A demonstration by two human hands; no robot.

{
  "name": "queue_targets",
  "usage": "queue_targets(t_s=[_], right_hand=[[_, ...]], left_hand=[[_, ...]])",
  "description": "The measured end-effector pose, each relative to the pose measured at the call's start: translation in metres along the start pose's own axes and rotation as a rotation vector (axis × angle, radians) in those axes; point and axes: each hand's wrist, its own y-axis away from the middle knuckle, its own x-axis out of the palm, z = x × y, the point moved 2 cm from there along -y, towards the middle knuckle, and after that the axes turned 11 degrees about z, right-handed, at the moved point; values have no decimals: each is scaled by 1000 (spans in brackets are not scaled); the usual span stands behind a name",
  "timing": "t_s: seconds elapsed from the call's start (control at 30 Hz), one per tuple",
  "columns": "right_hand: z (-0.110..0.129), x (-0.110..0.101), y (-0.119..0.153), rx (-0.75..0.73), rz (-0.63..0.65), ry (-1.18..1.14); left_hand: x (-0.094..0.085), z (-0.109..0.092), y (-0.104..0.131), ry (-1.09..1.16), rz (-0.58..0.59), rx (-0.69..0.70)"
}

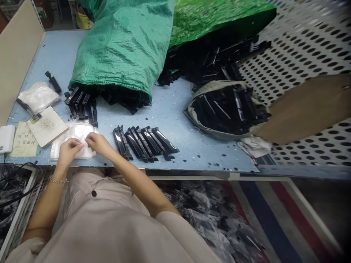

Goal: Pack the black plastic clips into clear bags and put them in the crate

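A stack of clear plastic bags point(81, 130) lies at the table's front edge on the left. Over it, the fingers of my left hand point(70, 149) are pinched together on the thin film of a bag. Close to its right, my right hand point(96, 143) pinches the same film between thumb and fingers. Just right of my hands, several glossy black plastic parts point(144, 142) lie side by side in a slanted row. More black parts point(82, 98) spill from the mouth of a green woven sack point(123, 44) behind the bags.
A speckled square board point(47, 126), a handwritten yellow note point(24, 140) and a white device point(6, 138) sit at left. An olive cloth bag point(203, 126) full of black parts stands at right, before a perforated panel point(309, 47). Below the table is a crate of bagged parts point(208, 208).
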Motion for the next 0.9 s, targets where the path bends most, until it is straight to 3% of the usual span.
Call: queue_targets(t_s=[0.07, 0.13, 0.2, 0.3, 0.4, 0.5, 0.6, 0.73, 0.83, 0.9], right_hand=[[-7, -9, 2, 44, -68, 189], [-18, -26, 15, 69, -123, 368], [-28, -46, 30, 2, -144, 577], [-41, -69, 45, -238, -101, 940], [-54, -82, 50, -445, 38, 1150], [-64, -89, 52, -518, 114, 1225], [-71, -95, 51, -467, 97, 1238], [-66, -105, 54, -456, 182, 1085], [-51, -106, 67, -382, 128, 759], [-45, -89, 76, -318, 218, 369]], left_hand=[[-11, -6, 5, -14, -103, 73], [-19, -14, 11, -206, -125, 180], [-21, -20, 15, -481, -61, 243], [-18, -19, 15, -719, 44, 209], [-13, -13, 10, -699, 89, 127], [-11, -6, 5, -609, 67, 73], [-9, -3, 2, -519, 66, 74], [-6, -3, 2, -453, 86, 63], [-2, -1, 1, -448, 83, 73], [2, 3, -1, -427, 109, 74]])
